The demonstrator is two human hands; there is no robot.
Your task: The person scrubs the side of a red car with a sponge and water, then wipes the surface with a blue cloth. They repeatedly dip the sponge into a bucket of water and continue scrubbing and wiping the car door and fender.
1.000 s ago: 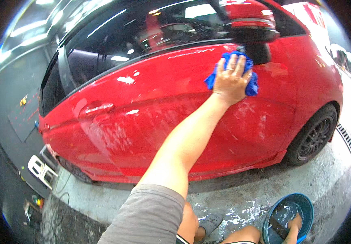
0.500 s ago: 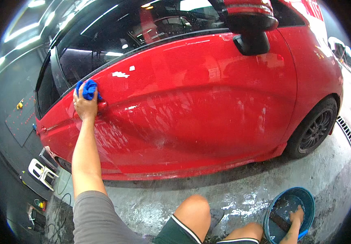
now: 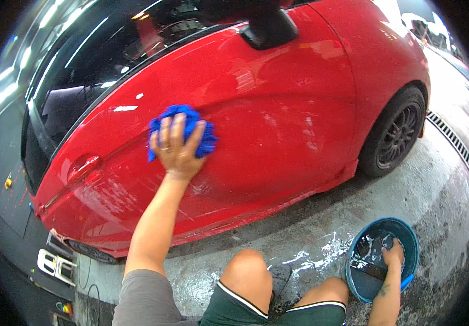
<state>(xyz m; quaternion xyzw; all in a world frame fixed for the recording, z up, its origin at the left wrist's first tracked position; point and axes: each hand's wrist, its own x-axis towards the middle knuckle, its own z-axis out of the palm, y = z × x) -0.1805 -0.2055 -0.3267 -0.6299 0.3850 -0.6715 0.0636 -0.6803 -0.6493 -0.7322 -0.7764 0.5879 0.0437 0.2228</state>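
A bunched blue cloth point(image 3: 206, 142) lies pressed against the wet red car door point(image 3: 278, 146). My left hand point(image 3: 179, 149) is on top of it, arm stretched out, fingers bent over the cloth and holding it to the panel. Behind that hand, to the left, is the door handle point(image 3: 85, 167). At the lower right, my right hand point(image 3: 393, 254) reaches down inside a teal bucket point(image 3: 353, 277) with dark water in it. Its fingertips are hard to make out there, so whether it grips anything does not show.
Above the door a black side mirror point(image 3: 270, 30) juts out. The front wheel point(image 3: 400, 130) stands to the right, near a floor drain grate point(image 3: 452, 138). My knees point(image 3: 246, 274) are bent close to the bucket. A white plastic chair point(image 3: 56, 266) and a hose point(image 3: 94, 296) are at the left.
My left hand has slid the blue cloth from beside the door handle rightward onto the middle of the door. The view has shifted and tilted; my right hand stays in the bucket.
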